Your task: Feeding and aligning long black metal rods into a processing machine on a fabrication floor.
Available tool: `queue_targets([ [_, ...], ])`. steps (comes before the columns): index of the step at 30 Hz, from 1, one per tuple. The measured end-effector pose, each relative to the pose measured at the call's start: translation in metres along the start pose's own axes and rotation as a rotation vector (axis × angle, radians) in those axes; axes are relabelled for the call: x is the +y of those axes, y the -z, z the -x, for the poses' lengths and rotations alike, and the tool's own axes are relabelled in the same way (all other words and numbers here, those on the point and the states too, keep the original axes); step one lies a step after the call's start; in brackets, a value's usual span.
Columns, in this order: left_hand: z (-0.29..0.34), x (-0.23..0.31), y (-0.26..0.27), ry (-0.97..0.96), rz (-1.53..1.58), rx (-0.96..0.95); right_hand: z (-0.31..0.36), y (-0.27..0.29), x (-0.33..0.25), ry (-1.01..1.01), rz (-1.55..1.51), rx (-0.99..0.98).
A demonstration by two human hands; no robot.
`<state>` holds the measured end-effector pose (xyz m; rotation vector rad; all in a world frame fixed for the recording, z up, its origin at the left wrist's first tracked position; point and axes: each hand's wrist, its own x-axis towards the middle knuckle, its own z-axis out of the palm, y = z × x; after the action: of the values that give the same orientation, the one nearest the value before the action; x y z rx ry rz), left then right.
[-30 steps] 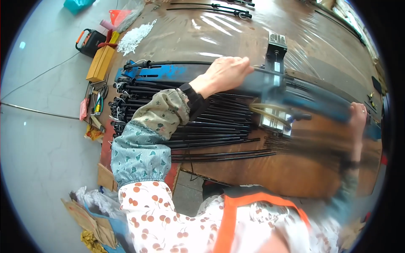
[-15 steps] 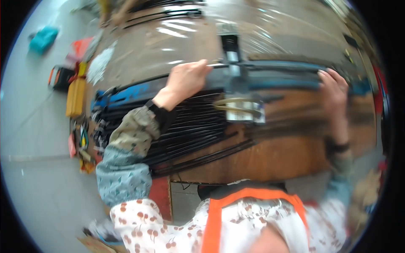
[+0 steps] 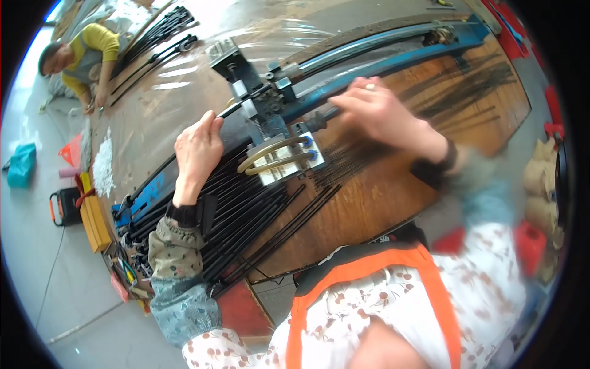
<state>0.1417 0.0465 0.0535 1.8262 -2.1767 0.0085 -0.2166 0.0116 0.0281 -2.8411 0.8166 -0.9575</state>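
My left hand [image 3: 200,147] is closed on a thin black rod [image 3: 228,112], just left of a metal pneumatic clamping unit [image 3: 267,132] on the bench. That rod slopes from the lower left up to the unit. Two curved beige air hoses [image 3: 267,147] loop over the silver block in front. My right hand [image 3: 384,114] hovers over the near side of a long blue rail [image 3: 350,86], right of the unit. Its fingers are bent and blurred, so I cannot see whether they hold anything. Many black rods [image 3: 227,209] lie fanned out below my left hand.
Thin dark spring-like strips [image 3: 467,95] lie on the wooden bench [image 3: 393,190] at right. A person in yellow sleeves [image 3: 101,42] works at the far left beside more black rods [image 3: 157,40]. A yellow box [image 3: 95,224] and a black-orange case [image 3: 64,206] stand left.
My right hand has moved left along the rail, from its right end toward the clamping unit. My view has turned, so the bench appears tilted and the co-worker now shows.
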Motion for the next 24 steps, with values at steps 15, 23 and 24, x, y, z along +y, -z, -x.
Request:
queue_targets([
  [15,0.007,-0.099,0.003,-0.366,-0.314,0.335,0.029,-0.029,0.012,0.003,0.049,-0.505],
  [23,0.092,-0.051,0.004,-0.215,-0.315,0.173,0.02,-0.03,-0.005,0.033,-0.014,-0.681],
  [24,0.111,-0.037,0.001,-0.191,-0.317,0.113,0.014,-0.032,-0.009,0.102,-0.029,-0.65],
])
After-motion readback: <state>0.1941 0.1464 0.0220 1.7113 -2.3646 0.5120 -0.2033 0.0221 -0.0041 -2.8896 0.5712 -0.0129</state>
